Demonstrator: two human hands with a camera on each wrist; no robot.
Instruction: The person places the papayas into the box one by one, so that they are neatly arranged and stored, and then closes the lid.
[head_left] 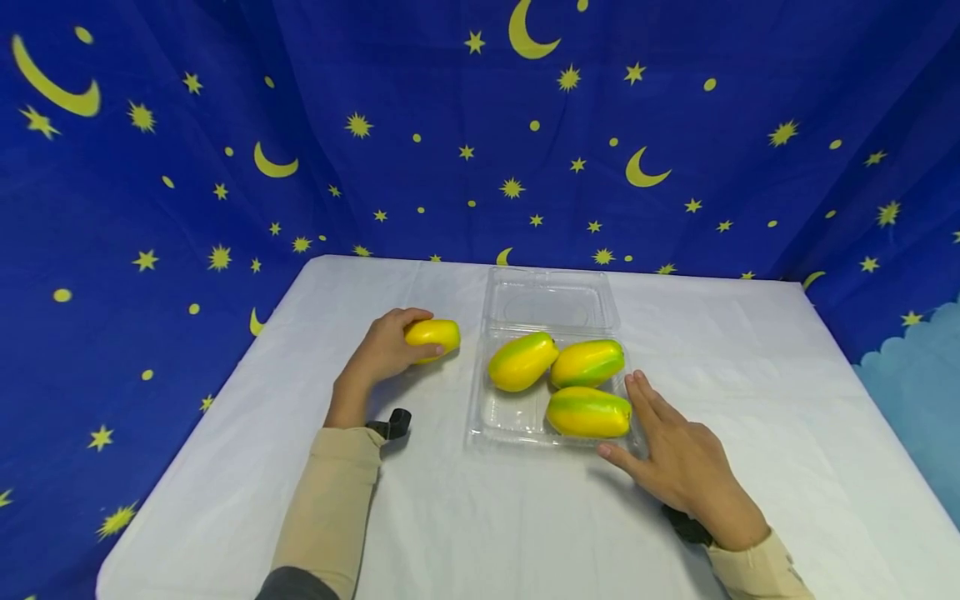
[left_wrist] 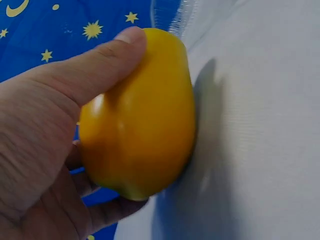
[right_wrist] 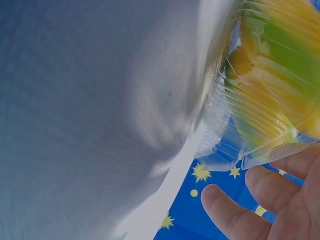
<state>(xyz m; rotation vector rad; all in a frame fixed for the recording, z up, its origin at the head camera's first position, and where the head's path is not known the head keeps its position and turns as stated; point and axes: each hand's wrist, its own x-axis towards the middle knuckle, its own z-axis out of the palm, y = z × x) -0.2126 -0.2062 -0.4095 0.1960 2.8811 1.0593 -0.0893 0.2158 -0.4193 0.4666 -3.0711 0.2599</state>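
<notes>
My left hand (head_left: pixel 380 348) grips a yellow papaya (head_left: pixel 439 334) with a greenish end, to the left of a clear plastic clamshell box (head_left: pixel 506 413). In the left wrist view the thumb lies along one side of that papaya (left_wrist: pixel 145 120), fingers round the other; its shadow falls on the cloth. Three yellow-green papayas lie in the box: one at left (head_left: pixel 517 367), one at upper right (head_left: pixel 587 363), one at lower right (head_left: pixel 588 413). Fingers extended, my right hand (head_left: pixel 681 458) rests against the box's right side. The right wrist view shows the ribbed box wall (right_wrist: pixel 265 105) near its fingertips.
The box's lid (head_left: pixel 551 302) is folded back, lying toward the far edge. White cloth covers the table (head_left: pixel 750 358). A blue curtain (head_left: pixel 420 92) with moons and stars stands behind and at the sides.
</notes>
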